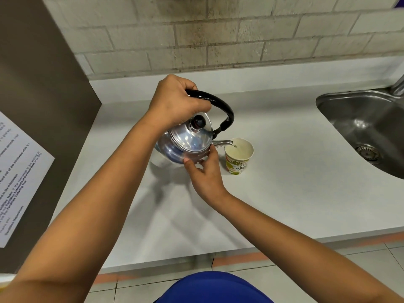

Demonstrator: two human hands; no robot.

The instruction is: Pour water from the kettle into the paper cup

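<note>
A shiny metal kettle (185, 143) with a black knob and a black arched handle is tilted to the right above the white counter. My left hand (175, 101) is closed around the handle's left end. My right hand (204, 171) touches the kettle's lower front side with fingers spread. The spout tip sits over the rim of a paper cup (238, 158), which stands upright on the counter just right of the kettle. The cup has a green and yellow print. A thin stream of water falls from the spout into it.
A steel sink (367, 127) with a drain is set into the white counter (273, 193) at the right. A brown panel (43, 95) with a printed notice (17, 176) stands at the left. A brick wall runs behind.
</note>
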